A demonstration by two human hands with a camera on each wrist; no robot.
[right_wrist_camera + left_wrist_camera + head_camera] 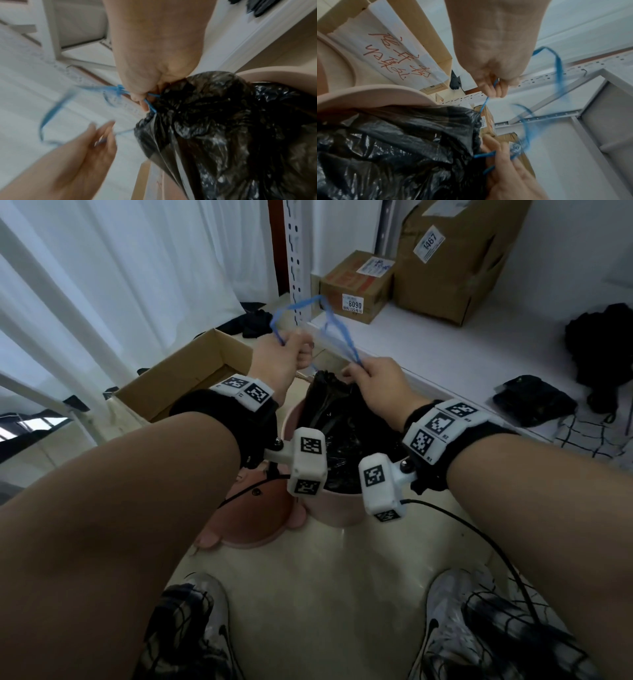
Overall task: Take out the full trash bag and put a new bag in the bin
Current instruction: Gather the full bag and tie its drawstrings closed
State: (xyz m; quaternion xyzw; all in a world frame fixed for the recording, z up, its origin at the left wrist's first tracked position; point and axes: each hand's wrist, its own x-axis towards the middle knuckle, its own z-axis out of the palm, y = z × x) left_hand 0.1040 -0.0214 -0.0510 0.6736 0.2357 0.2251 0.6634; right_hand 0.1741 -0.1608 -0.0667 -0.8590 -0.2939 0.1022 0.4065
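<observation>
Nearest you: your shoes (479, 628) on the tile floor (325, 577), a cable (479, 535) trailing off the right wrist. Just past them the pink bin (337, 513) stands upright, its lid (253, 518) lying on the floor at the bin's left, touching it.

The bag (342, 433) is black, still sitting in the bin, its neck gathered and rising toward the far side, between your two hands. The long axis runs up out of the bin, so the lift is straight up.

Left hand (279, 359) is curled tight round the blue drawstring (329, 320), just left of the neck and higher. Right hand (375, 380) pinches the string just right of the neck, close to the plastic, and sits nearer to the bag. The string loops up and away beyond both hands; the loops are blurred in the wrist views, so whether a knot is finished I cannot tell.

My read: you are closing or tying the neck, the bag not yet lifted, no new bag in view for certain.

Far left an open box (191, 371); far right a shelf (428, 344) with two cartons (356, 285).
</observation>
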